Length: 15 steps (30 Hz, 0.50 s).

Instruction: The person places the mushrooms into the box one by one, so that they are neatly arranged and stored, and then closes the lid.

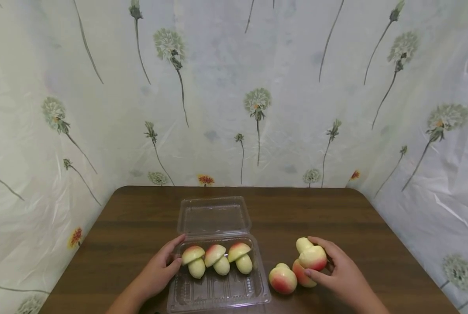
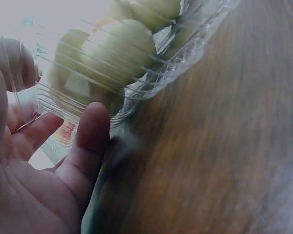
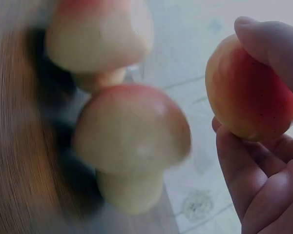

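A clear plastic clamshell container (image 1: 196,297) lies open on the table, with three mushrooms (image 1: 215,259) in a row inside; they look artificial, with cream stems and red-tinged caps. At its left side, my left hand (image 1: 157,271) grips the edge; in the left wrist view the thumb (image 2: 94,129) presses the ribbed wall and the fingers lie behind the clear rim. My right hand (image 1: 342,272) holds another mushroom (image 1: 313,257) by its cap between thumb and fingers, stem pointing away. Under it on the table sits a mushroom (image 1: 302,277), partly hidden, beside one more (image 1: 283,280).
The container's lid (image 1: 214,216) is folded back towards the far side of the brown wooden table (image 1: 139,213). A pale sheet with printed dandelions (image 1: 257,102) hangs behind the table and at both sides.
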Each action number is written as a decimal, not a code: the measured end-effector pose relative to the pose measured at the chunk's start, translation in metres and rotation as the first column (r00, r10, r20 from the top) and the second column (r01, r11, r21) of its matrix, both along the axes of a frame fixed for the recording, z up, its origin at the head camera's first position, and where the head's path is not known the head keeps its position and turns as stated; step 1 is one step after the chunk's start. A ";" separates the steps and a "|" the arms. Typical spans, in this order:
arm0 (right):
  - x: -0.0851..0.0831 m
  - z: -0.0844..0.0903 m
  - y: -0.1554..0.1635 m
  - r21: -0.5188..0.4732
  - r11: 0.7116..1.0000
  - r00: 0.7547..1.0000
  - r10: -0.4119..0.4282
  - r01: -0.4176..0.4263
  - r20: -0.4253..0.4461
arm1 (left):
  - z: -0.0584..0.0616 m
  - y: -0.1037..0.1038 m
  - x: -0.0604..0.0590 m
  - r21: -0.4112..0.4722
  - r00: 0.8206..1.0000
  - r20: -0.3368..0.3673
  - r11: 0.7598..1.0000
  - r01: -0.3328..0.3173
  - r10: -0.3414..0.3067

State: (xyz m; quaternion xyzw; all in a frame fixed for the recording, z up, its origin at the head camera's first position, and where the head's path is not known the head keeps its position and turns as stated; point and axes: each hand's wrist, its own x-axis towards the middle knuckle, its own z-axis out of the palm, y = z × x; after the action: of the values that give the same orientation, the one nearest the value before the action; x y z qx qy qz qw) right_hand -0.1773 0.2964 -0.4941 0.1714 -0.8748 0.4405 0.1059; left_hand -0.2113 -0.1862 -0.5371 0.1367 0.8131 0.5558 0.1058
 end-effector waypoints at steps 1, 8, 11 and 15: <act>0.000 0.000 -0.003 -0.007 1.000 1.000 0.014 -0.014 0.003 | 0.000 0.000 0.000 0.003 1.000 -0.002 1.000 0.005 -0.005; 0.000 0.002 -0.021 -0.050 0.997 0.997 0.062 -0.060 0.036 | 0.000 0.000 0.000 -0.004 1.000 0.010 1.000 -0.004 0.004; -0.001 0.003 -0.028 -0.039 0.996 0.997 0.081 -0.081 0.013 | -0.001 -0.001 -0.001 -0.006 1.000 0.008 1.000 -0.003 0.003; -0.003 0.004 -0.036 -0.003 0.997 0.997 0.075 -0.076 -0.011 | -0.002 -0.001 0.000 -0.014 1.000 0.008 1.000 -0.002 0.002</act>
State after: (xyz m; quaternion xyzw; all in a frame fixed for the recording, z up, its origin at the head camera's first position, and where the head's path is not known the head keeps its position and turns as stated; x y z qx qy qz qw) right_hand -0.1802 0.2606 -0.4897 0.2066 -0.8664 0.4448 0.0945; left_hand -0.2116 -0.1875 -0.5386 0.1329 0.8167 0.5508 0.1096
